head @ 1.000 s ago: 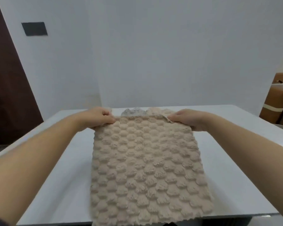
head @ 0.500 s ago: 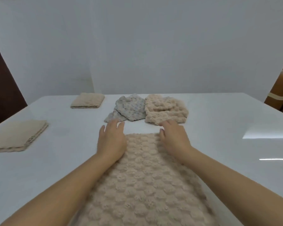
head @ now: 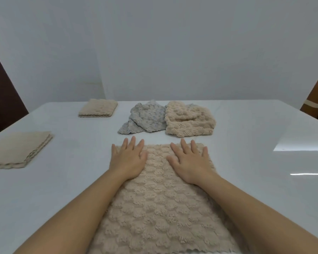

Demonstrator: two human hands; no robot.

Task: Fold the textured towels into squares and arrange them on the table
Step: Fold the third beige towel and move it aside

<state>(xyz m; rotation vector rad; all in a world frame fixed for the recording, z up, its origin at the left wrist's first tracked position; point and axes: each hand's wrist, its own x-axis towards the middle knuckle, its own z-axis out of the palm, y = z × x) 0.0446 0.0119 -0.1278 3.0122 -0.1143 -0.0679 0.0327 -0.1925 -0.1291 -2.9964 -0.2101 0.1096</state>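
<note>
Head camera: my beige towel (head: 160, 208) lies spread flat on the white table (head: 246, 143) before me, probably so it can be smoothed for folding. My left hand (head: 128, 160) and right hand (head: 190, 162) press palm-down on its far end, fingers straight and spread, gripping nothing.

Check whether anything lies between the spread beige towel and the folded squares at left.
Nothing visible does: left hand and right hand lie flat on the spread beige towel, and the table toward the near folded square shows bare. The crumpled grey towel and crumpled beige towel lie ahead.
</note>
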